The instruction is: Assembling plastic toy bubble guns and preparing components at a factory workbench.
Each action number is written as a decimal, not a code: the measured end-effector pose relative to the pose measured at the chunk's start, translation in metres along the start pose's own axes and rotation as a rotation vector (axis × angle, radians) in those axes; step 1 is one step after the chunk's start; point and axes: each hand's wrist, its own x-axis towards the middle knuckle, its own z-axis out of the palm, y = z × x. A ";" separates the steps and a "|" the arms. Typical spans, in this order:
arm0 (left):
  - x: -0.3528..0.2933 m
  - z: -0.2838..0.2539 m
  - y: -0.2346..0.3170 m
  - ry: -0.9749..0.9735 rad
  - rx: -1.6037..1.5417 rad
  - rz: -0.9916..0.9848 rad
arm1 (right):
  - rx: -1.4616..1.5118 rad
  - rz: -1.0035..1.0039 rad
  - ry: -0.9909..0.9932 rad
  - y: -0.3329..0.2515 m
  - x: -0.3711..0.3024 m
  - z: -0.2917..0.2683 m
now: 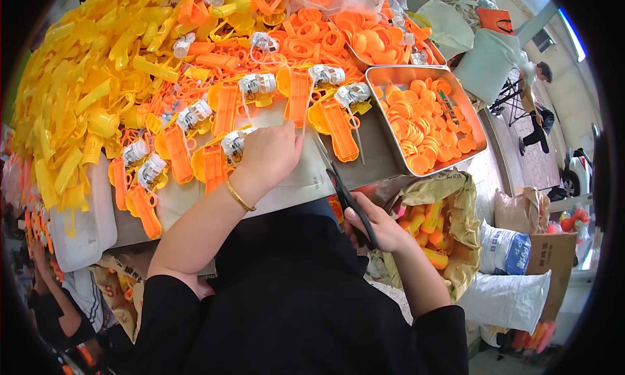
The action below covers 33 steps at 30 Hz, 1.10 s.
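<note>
My left hand [270, 157], with a gold bangle on its wrist, is closed over the near edge of the table. Its fingertips pinch a thin whitish tube [308, 111] that hangs from a white mechanism [327, 75] on an orange and yellow plastic shell [297, 100]. Black-handled scissors [341, 187] are in my right hand [381, 225]. Their blades point up toward the left fingertips; whether they touch the tube I cannot tell. Just right of the blades lies another orange shell [341, 134] with its own mechanism and tube. Several similar assemblies stretch leftward in a row.
Yellow plastic parts [91, 69] are heaped at the far left, orange ring parts [309, 40] at the back. A metal tray [483, 140] holds orange discs. Below it stands a paper sack [465, 245] of yellow and orange pieces. Other people [55, 310] are at left and far right.
</note>
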 end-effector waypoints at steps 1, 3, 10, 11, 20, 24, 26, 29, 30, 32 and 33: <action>0.001 0.002 0.000 0.018 0.066 -0.012 | -0.021 0.012 -0.027 -0.003 -0.004 0.000; 0.000 0.004 0.003 0.043 0.059 0.008 | -0.046 0.018 -0.018 -0.006 0.000 0.002; 0.000 0.018 0.001 0.050 0.026 0.011 | -0.127 0.065 0.015 -0.019 0.016 0.010; 0.001 0.020 0.000 0.054 0.025 0.011 | -0.130 0.063 0.016 -0.022 0.016 0.010; 0.002 0.021 -0.005 0.080 -0.135 -0.086 | -0.187 0.073 -0.012 -0.028 0.020 0.018; 0.004 0.025 -0.009 0.059 -0.161 -0.090 | -0.188 0.065 0.027 -0.027 0.024 0.028; 0.001 0.019 -0.007 0.016 -0.158 -0.097 | -0.194 0.085 0.035 -0.025 0.024 0.029; -0.033 -0.008 -0.006 0.063 -0.213 -0.024 | -0.040 -0.013 0.010 -0.008 0.010 0.021; -0.053 -0.027 -0.011 -0.094 -0.251 0.101 | -0.039 -0.009 0.004 -0.001 0.001 0.015; -0.081 -0.031 -0.013 -0.246 -0.290 0.210 | 0.054 -0.119 -0.166 0.014 -0.015 0.002; -0.091 -0.025 -0.014 -0.135 -0.233 0.222 | 0.051 -0.116 -0.179 0.020 -0.016 0.000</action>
